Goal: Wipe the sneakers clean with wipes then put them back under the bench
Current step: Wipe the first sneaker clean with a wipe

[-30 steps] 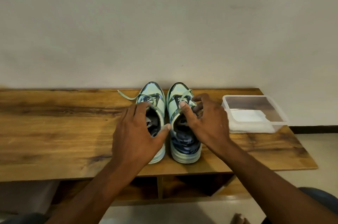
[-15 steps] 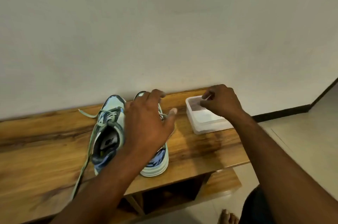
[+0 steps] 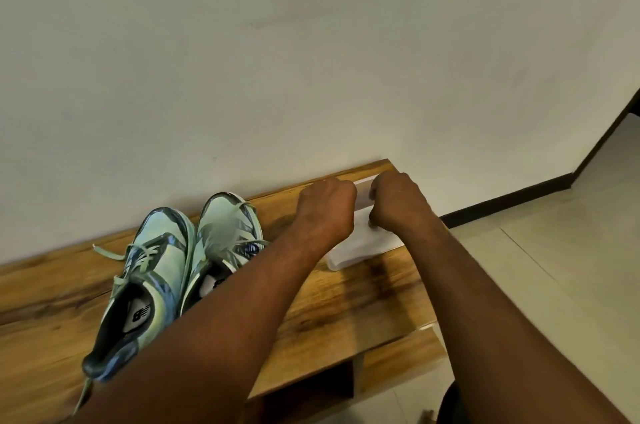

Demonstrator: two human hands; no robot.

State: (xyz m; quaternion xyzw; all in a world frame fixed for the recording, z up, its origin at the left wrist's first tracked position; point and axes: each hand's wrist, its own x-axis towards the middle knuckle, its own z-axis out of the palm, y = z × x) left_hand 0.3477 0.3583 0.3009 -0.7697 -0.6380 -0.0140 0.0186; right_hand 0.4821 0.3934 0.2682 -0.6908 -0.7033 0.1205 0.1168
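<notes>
Both hands have left the sneakers since a second ago: the left hand (image 3: 327, 204), which half a second back still covered the right shoe, now sits beside the right hand (image 3: 394, 200) over the wipe box (image 3: 363, 243) in the right centre of the frame, and the view has swung further right. Each hand is curled into a loose fist, knuckles up, with the fingertips turned down and away from the camera; between them a white strip shows, either the box rim or a wipe, and I cannot tell whether either hand actually pinches it. The box is mostly hidden behind the two hands and wrists, with only its near corner and a pale side showing just below them. It stands on the bench (image 3: 346, 302) near the right end, close to the wall (image 3: 311, 60). The sneakers (image 3: 180, 261) stand side by side and touching at lower left of the frame, on the bench top, toes toward the wall, well apart from the box. The left forearm crosses in front of the right shoe and covers its heel and much of its opening; the left shoe shows whole, with a loose lace trailing out at upper left of it and another hanging over the bench's front edge. Below the bench top at lower centre a dark open compartment is visible. Pale floor tiles (image 3: 554, 250) fill the right side, a dark skirting line running along the wall's foot. A toe tip and a dark garment edge show at the bottom right.
</notes>
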